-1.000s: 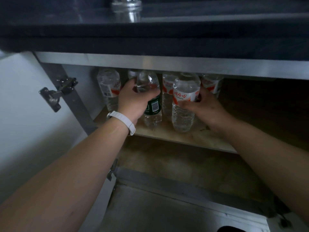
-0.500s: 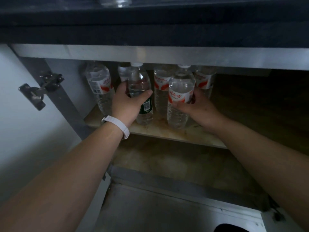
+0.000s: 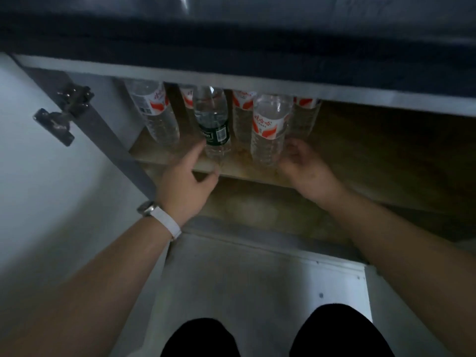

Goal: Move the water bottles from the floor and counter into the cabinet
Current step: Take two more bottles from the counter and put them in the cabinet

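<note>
Several clear water bottles stand on the wooden shelf (image 3: 360, 161) inside the open cabinet. A green-labelled bottle (image 3: 214, 124) and a red-labelled bottle (image 3: 268, 130) stand at the front. My left hand (image 3: 185, 179), with a white wristband, hovers just below the green-labelled bottle, fingers spread; its index fingertip is next to the bottle's base. My right hand (image 3: 304, 166) sits just right of the red-labelled bottle with loosely curled fingers and holds nothing. More red-labelled bottles (image 3: 154, 112) line the back, their tops hidden by the cabinet frame.
The dark counter edge (image 3: 231, 42) overhangs the cabinet opening. The open white door (image 3: 38, 176) with its metal hinge (image 3: 61, 117) stands at the left. Bare shelf extends to the right of the bottles. My knees (image 3: 198, 338) show at the bottom, over the pale floor.
Both hands have let go of the bottles they held and drawn back toward me. The two bottles now stand on the shelf. The view has tilted downward.
</note>
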